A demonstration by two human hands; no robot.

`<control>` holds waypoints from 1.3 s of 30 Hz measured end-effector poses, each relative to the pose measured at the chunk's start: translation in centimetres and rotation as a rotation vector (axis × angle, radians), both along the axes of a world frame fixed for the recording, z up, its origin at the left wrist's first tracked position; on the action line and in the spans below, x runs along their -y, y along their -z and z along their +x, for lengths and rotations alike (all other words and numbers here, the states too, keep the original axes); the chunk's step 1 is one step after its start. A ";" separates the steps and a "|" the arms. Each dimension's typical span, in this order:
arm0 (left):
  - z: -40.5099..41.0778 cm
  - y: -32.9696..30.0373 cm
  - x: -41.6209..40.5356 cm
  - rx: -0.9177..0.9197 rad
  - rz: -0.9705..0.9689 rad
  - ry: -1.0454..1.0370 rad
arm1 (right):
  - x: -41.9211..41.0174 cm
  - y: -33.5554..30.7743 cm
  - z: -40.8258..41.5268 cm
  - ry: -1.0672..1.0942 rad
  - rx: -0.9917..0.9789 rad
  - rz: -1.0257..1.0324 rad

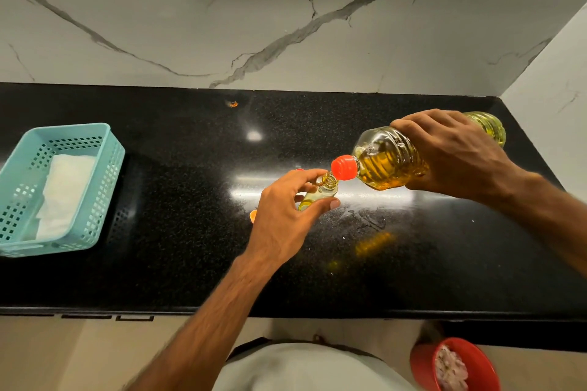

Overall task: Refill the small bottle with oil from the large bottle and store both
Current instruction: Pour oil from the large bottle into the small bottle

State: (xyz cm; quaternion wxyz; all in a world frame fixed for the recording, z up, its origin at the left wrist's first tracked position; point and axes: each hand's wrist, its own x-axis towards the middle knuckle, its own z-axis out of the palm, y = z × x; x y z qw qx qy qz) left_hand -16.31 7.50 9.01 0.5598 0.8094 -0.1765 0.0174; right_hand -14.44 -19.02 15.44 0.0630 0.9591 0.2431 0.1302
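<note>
A teal basket (104, 149) sits left on the black speckled countertop (190, 247), below a marble-pattern wall (158, 25). The left hand (286, 216) grips the small bottle (319, 195). The right hand (454, 152) grasps the tilted large bottle (390, 162), its red spout apparently touching the small bottle's mouth.

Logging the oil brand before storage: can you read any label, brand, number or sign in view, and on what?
None readable.
large bottle: no label shows, only ribbed plastic and its red cap.
small bottle: no print visible.
basket, countertop, wall: no text.
</note>
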 end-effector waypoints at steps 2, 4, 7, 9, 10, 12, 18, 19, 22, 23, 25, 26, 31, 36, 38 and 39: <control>0.0 0.0 0.0 0.000 0.005 -0.001 | 0.0 -0.1 0.0 -0.002 0.000 0.000; 0.0 -0.1 0.0 0.003 0.009 0.001 | 0.0 -0.2 0.0 -0.001 -0.003 -0.005; 0.0 -0.1 0.0 0.002 0.016 0.001 | 0.0 -0.3 -0.1 0.005 -0.009 -0.011; 0.0 0.0 0.0 0.004 0.020 -0.002 | 0.0 -0.4 0.0 0.008 -0.015 -0.016; 0.0 0.0 0.0 0.004 0.021 -0.003 | 0.0 -0.4 0.0 0.009 -0.018 -0.019; 0.0 0.0 0.0 0.006 0.024 -0.003 | 0.0 -0.5 0.0 0.012 -0.022 -0.027; 0.1 -0.1 0.0 0.017 0.028 -0.004 | -0.1 -0.8 0.1 0.021 -0.028 -0.039; 0.1 -0.1 0.0 0.017 0.029 -0.005 | -0.1 -0.9 0.1 0.020 -0.029 -0.041; 0.1 0.0 0.0 0.019 0.029 -0.005 | -0.1 -0.9 0.1 0.022 -0.033 -0.053; 0.1 0.0 0.1 0.020 0.029 -0.004 | -0.1 -0.9 0.1 0.024 -0.034 -0.057; 0.1 0.0 0.1 0.019 0.028 -0.003 | -0.1 -1.0 0.1 0.025 -0.033 -0.064; 0.1 0.0 0.1 0.018 0.023 -0.004 | 0.0 -1.0 0.1 0.024 -0.032 -0.068; 0.1 0.0 0.1 0.017 0.022 -0.010 | -0.1 -1.1 0.2 0.026 -0.037 -0.082; 0.1 0.1 0.2 0.013 0.026 -0.010 | -0.1 -1.3 0.1 0.028 -0.031 -0.092; 0.2 0.1 0.2 0.018 0.024 -0.010 | -0.2 -1.4 0.2 0.024 -0.029 -0.097; 0.2 0.1 0.1 0.019 0.025 -0.010 | -0.2 -1.4 0.2 0.023 -0.030 -0.099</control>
